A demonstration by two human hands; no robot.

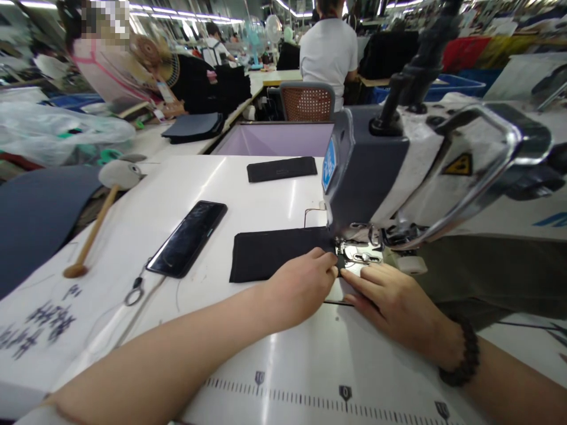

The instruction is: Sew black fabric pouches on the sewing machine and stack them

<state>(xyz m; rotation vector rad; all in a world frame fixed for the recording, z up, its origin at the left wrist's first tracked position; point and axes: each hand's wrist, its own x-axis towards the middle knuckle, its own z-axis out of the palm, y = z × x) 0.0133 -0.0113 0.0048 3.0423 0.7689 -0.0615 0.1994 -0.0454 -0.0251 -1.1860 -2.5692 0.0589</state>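
Left fingers [326,260] pinching black cloth [270,252], right fingers [359,284] extended alongside, we could skew it by tugging toward six o'clock.

Bright strip lights [163,10] run in long lines overhead. A chair [308,105] with a brown woven back stands near a pale table [281,77], and a white fan [273,28] stands farther back.
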